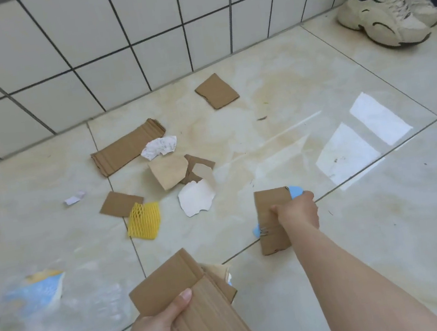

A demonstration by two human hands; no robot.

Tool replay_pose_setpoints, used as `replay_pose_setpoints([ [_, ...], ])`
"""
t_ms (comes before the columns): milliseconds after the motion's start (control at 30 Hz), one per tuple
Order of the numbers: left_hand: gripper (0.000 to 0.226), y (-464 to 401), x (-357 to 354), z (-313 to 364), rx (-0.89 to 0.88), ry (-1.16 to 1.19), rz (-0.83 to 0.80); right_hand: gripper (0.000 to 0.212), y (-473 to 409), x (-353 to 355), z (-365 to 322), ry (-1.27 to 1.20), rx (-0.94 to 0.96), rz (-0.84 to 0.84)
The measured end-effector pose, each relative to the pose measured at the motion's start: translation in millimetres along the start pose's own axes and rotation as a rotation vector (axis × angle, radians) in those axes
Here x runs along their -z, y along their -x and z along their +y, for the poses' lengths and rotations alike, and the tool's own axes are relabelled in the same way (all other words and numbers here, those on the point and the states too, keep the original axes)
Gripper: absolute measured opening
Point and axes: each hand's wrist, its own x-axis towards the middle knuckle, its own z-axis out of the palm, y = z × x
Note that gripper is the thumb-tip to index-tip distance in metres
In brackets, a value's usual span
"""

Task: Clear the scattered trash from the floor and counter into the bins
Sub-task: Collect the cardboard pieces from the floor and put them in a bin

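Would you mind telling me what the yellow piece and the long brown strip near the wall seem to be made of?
The yellow piece looks like soft foam netting, judging by its open diamond mesh and matte surface. The long brown strip appears to be corrugated cardboard: matte brown, with ribbed lines across its face.

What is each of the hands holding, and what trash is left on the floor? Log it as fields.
left hand: grips a stack of cardboard pieces
right hand: grips a cardboard piece with something light blue behind it
floor: cardboard scraps, yellow foam net, white torn paper, crumpled receipt
by wall: sneakers
bins: not in view
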Motion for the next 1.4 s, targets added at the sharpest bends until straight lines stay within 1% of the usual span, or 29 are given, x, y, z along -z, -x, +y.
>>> replay_pose_setpoints([
  [33,0.047,0,4,2,-0.027,0.013,-0.015,0.057,-1,0,-1,0.021,-0.032,-0.009],
  [100,0.048,-4,12,-1,-0.025,0.055,-0.011,0.042,-2,0,-1,0.039,-0.086,-0.047],
  [167,0.052,-4,15,-3,-0.013,0.063,-0.024,0.042,1,0,2,0.047,-0.112,-0.074],
  [233,0.052,-2,20,-4,-0.029,0.064,-0.031,0.046,10,-6,9,0.092,-0.073,-0.048],
  [333,0.047,9,30,1,-0.037,0.013,-0.034,0.04,30,-22,22,0.163,0.043,0.026],
  [400,0.045,15,39,3,-0.046,0.003,-0.034,0.038,43,-32,29,0.136,0.055,0.007],
  [467,0.051,21,51,4,-0.059,0.008,-0.029,0.035,57,-40,33,0.108,0.07,-0.01],
  [533,0.058,23,64,3,-0.07,0.02,-0.007,0.027,75,-48,35,0.124,0.12,-0.038],
  [600,0.05,25,79,2,-0.07,0.058,0.032,0.018,98,-57,38,0.165,0.172,-0.1],
  [633,0.044,24,88,0,-0.076,0.083,0.045,0.017,110,-61,39,0.194,0.201,-0.135],
  [700,0.042,28,108,-2,-0.078,0.133,0.064,0.023,138,-68,38,0.23,0.28,-0.188],
  [800,0.041,38,142,0,-0.078,0.265,0.106,0.047,186,-71,20,0.192,0.396,-0.248],
  [833,0.04,43,156,2,-0.088,0.309,0.119,0.053,206,-71,9,0.174,0.424,-0.27],
  [867,0.04,49,170,4,-0.106,0.346,0.124,0.054,226,-71,-1,0.157,0.451,-0.29],
  [933,0.039,68,203,11,-0.152,0.407,0.136,0.037,272,-73,-23,0.164,0.523,-0.337],
  [967,0.034,80,221,15,-0.171,0.437,0.157,0.029,298,-76,-33,0.174,0.558,-0.363],
  [1033,0.018,106,262,21,-0.207,0.512,0.205,0.022,355,-85,-51,0.177,0.635,-0.426],
  [1100,0.016,131,309,22,-0.238,0.575,0.262,0.015,419,-99,-63,0.178,0.74,-0.482],
  [1200,0.024,164,386,5,-0.277,0.65,0.398,0.011,518,-129,-63,0.19,0.905,-0.563],
  [1267,0.028,186,438,-16,-0.305,0.681,0.495,0.012,578,-154,-53,0.175,0.98,-0.622],
  [1333,0.028,205,490,-41,-0.339,0.716,0.6,0.019,632,-183,-37,0.145,1.024,-0.67],
  [1400,0.028,217,542,-70,-0.377,0.754,0.749,0.022,681,-213,-18,0.112,1.04,-0.738],
])
